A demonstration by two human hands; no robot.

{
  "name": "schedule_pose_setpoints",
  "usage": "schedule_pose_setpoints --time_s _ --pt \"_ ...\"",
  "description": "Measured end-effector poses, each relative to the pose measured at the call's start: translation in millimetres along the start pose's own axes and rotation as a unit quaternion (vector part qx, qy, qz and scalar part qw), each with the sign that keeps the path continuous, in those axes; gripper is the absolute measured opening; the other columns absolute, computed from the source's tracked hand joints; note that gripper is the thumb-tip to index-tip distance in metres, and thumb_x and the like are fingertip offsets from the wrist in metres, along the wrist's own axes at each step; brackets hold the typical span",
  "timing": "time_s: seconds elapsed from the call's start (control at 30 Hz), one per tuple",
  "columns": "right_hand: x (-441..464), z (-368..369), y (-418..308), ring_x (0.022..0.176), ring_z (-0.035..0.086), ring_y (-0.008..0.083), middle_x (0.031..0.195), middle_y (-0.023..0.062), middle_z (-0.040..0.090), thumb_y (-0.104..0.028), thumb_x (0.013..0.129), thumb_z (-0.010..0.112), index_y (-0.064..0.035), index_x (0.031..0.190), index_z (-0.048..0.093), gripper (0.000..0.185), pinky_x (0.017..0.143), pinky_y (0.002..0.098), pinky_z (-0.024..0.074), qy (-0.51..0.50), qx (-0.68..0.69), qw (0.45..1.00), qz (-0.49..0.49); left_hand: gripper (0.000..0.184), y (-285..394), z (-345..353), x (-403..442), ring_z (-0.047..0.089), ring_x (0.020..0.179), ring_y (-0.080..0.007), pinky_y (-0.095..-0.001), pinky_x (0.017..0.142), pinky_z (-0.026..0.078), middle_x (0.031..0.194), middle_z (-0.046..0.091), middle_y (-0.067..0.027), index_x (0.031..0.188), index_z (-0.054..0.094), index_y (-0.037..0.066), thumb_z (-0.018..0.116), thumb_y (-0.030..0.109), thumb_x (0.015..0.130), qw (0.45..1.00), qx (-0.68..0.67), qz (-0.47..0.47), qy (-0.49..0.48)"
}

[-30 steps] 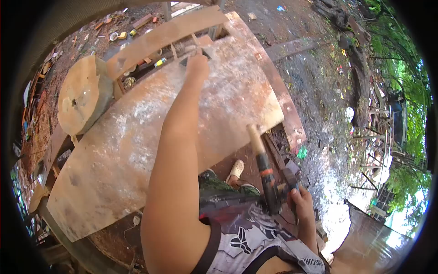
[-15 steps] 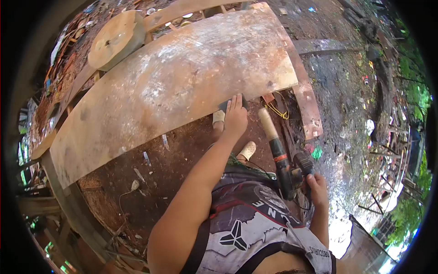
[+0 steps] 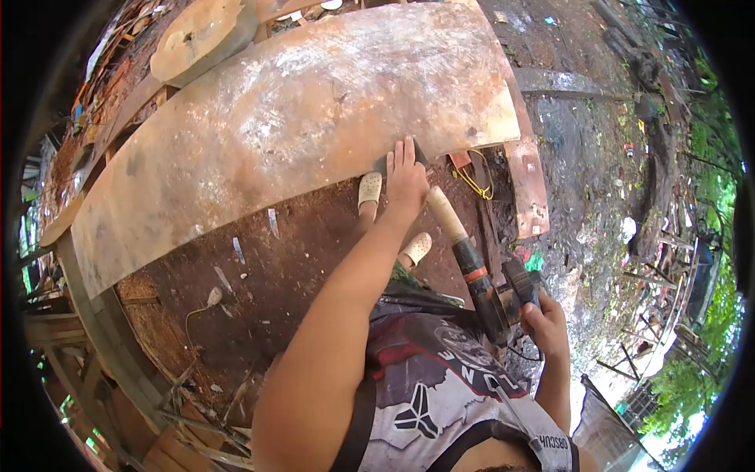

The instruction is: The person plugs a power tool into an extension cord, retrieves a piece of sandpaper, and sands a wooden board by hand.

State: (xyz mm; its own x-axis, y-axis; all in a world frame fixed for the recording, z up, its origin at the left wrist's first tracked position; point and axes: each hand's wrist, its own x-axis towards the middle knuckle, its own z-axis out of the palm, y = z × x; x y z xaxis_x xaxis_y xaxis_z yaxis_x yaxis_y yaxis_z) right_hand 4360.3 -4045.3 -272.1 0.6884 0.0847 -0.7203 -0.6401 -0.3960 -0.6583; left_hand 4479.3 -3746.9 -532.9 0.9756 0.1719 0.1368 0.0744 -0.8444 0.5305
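Observation:
A broad, thin wooden board [image 3: 314, 102], worn and streaked with whitish dust, lies in front of me. At its near edge, my left hand [image 3: 406, 182] presses a dark flat block [image 3: 420, 152] against the surface. Its fingers lie straight over the block and hide most of it. My right hand [image 3: 546, 321] grips the dark handle of a black power tool [image 3: 486, 303] low at my right side. An orange band circles the tool's body. A pale tube [image 3: 447, 214] sticks out from it towards the board, its end close to my left wrist. I cannot tell the tool's exact kind.
A thick round wood slab [image 3: 200, 39] sits behind the board at the left. A narrow plank [image 3: 528, 185] runs past its right end, near a yellow cord [image 3: 472, 185]. Scraps litter the dirt floor [image 3: 259, 291] by my feet. Wooden beams [image 3: 118, 346] stand at the lower left.
My left hand and the dark block have slid forward, farther onto the board. The power tool has shifted left, bringing its pale tube close to my left wrist. The view has tilted slightly.

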Motion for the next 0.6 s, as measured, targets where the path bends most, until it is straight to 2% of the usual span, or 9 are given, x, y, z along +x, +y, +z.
schedule_pose_setpoints --time_s 0.07,0.17,0.23,0.3,0.33,0.43,0.57,0.6 --pt "0.5 4.6 -7.8 0.058 0.05 0.006 0.068 -0.0032 0.056 -0.045 0.088 0.072 -0.001 0.097 0.065 0.046 0.052 0.0244 0.0389 0.0 -0.008 1.0 -0.001 0.017 -1.8 12.1 -8.3 0.033 0.142 -0.0435 -0.0555 0.117 0.026 0.154 0.036 -0.0235 0.084 0.066 -0.002 0.057 0.012 0.085 0.999 0.023 0.017 0.014" --pt "-2.6 0.1 -8.8 0.059 0.051 0.0062 0.069 -0.0029 0.057 -0.05 0.086 0.073 -0.0002 0.098 0.065 0.052 0.052 0.0242 0.0393 -0.005 -0.023 1.0 -0.004 0.017 14.1 -3.9 -17.5 0.033 0.142 -0.0435 -0.0547 0.117 0.026 0.153 0.038 -0.0238 0.085 0.067 0.0 0.059 0.014 0.083 0.999 -0.029 0.015 0.007" --pt "-3.3 -10.2 -1.2 0.059 0.051 0.0062 0.069 -0.0025 0.057 -0.055 0.084 0.073 -0.0002 0.097 0.065 0.057 0.052 0.0239 0.0392 -0.026 0.012 0.999 -0.029 0.014 11.0 -22.1 -3.8 0.035 0.141 -0.0437 -0.0557 0.116 0.027 0.152 0.039 -0.022 0.086 0.068 0.001 0.063 0.013 0.08 0.999 0.002 0.036 0.04" --pt "-8.3 -12.2 -1.2 0.059 0.051 0.0064 0.069 -0.0018 0.058 -0.059 0.083 0.073 -0.0008 0.096 0.064 0.06 0.052 0.024 0.0385 -0.022 0.01 1.0 -0.016 0.014 24.2 -59.3 4.1 0.036 0.14 -0.0436 -0.0558 0.116 0.027 0.151 0.041 -0.02 0.089 0.069 0.001 0.066 0.009 0.078 0.999 0.014 0.044 -0.02" --pt "-5.1 -17.7 -1.5 0.058 0.052 0.0074 0.071 -0.0013 0.058 -0.06 0.084 0.071 -0.0011 0.099 0.063 0.062 0.052 0.0241 0.0392 -0.034 0.001 0.999 -0.026 0.015 26.4 -50.5 5.3 0.036 0.14 -0.0424 -0.0543 0.117 0.026 0.151 0.041 -0.0181 0.091 0.069 0.001 0.067 0.006 0.077 0.998 0.014 0.021 -0.06" --pt "0.1 -33.0 1.1 0.059 0.054 0.0087 0.073 0.0 0.059 -0.063 0.085 0.068 -0.0014 0.103 0.061 0.065 0.052 0.0241 0.0404 -0.053 -0.016 0.998 -0.042 0.015 21.6 -33.1 -5.4 0.036 0.14 -0.0404 -0.052 0.117 0.028 0.152 0.041 -0.0174 0.091 0.069 0.002 0.066 0.009 0.078 1.0 -0.007 0.007 -0.007" --pt "7.3 -35.0 5.1 0.06 0.053 0.0086 0.072 0.0002 0.058 -0.063 0.086 0.066 -0.0007 0.103 0.061 0.065 0.053 0.0239 0.0393 -0.082 -0.019 0.995 -0.054 0.015 6.4 0.9 9.6 0.038 0.139 -0.0402 -0.0512 0.116 0.029 0.15 0.043 -0.019 0.09 0.071 0.003 0.063 0.013 0.082 0.998 0.05 -0.027 -0.03" --pt "11.0 -35.0 7.5 0.06 0.053 0.0087 0.072 0.0002 0.058 -0.062 0.086 0.066 -0.0004 0.103 0.061 0.064 0.053 0.024 0.0388 -0.078 -0.012 0.996 -0.046 0.017 -0.5 7.3 16.8 0.04 0.137 -0.0401 -0.0507 0.115 0.031 0.145 0.046 -0.02 0.09 0.071 0.003 0.061 0.015 0.084 0.998 0.057 -0.008 0.009"
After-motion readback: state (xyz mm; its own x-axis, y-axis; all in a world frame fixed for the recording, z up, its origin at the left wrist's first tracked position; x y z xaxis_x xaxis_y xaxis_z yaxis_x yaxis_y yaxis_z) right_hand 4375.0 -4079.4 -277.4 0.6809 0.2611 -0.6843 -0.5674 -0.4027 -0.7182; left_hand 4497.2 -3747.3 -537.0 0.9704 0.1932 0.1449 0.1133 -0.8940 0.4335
